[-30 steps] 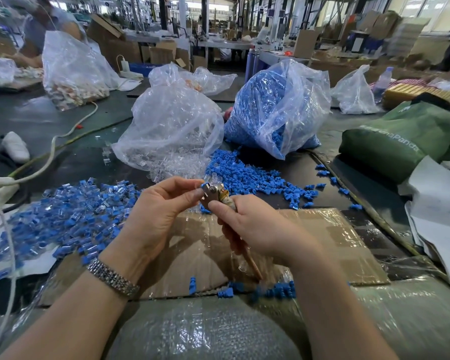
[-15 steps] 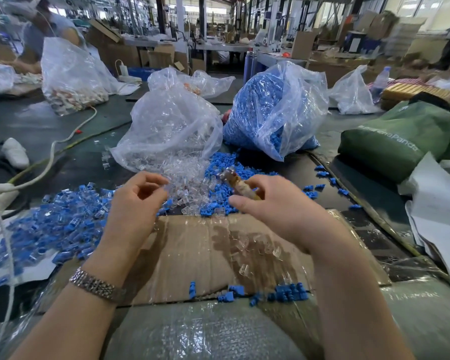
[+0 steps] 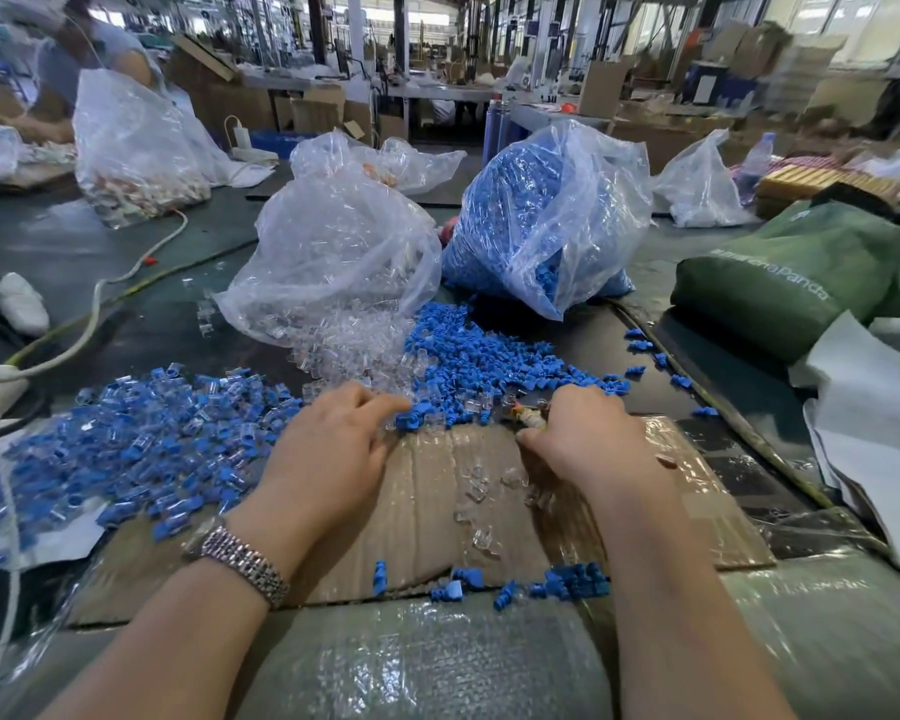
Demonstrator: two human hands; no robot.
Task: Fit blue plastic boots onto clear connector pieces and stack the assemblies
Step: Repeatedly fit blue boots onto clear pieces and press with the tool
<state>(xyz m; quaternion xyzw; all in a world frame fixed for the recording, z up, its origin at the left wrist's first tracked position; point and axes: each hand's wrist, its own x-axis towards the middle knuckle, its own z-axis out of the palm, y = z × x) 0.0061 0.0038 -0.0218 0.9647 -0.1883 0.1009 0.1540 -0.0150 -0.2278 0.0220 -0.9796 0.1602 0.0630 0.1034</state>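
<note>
Left hand (image 3: 328,449), metal watch (image 3: 240,561) at wrist: fingers loosely curled, tips touching the loose blue plastic boots (image 3: 484,356) heaped at the far edge of the taped brown cardboard sheet (image 3: 427,511); whether it pinches one, cannot tell.
Right hand (image 3: 588,439): fingers curled round a small tan-and-metal tool (image 3: 528,415), knuckles among the same boots.
Clear plastic connector pieces (image 3: 354,361): spilled from the transparent bag (image 3: 333,252), left of the boots.
Finished blue-and-clear assemblies (image 3: 141,439): piled toward the desk's left edge.
Bag of blue boots (image 3: 546,220): behind the heap.
</note>
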